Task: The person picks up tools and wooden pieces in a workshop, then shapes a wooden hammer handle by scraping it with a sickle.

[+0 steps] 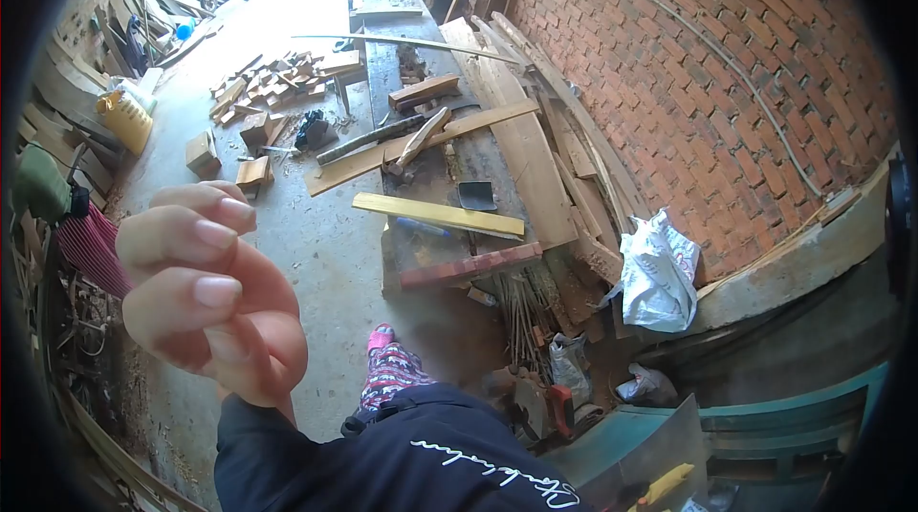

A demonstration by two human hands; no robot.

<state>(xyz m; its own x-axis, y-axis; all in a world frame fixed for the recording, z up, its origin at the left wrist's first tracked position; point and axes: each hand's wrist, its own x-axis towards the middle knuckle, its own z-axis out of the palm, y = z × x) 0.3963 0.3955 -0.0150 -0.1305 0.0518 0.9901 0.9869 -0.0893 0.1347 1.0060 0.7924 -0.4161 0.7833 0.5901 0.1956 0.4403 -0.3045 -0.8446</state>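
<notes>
My left hand [210, 283] is raised close to the camera on the left, its fingers curled in toward the palm. Nothing shows in its grasp. A dark sleeve covers the wrist below it. My right hand is out of view. Beyond and to the right of the hand, apart from it, a yellowish wooden strip [440, 215] lies across the near end of a long workbench [449, 261]. Behind the strip are a dark flat piece [476, 196], a long light board [469, 134] and a short wood block [424, 91].
Offcuts [287, 77] are heaped on the floor left of the bench, with wood blocks [203, 154] nearer. Long planks [526, 158] lean along the brick wall [727, 63]. A white sack [660, 273] sits at right; a yellow sack [126, 117] stands at left.
</notes>
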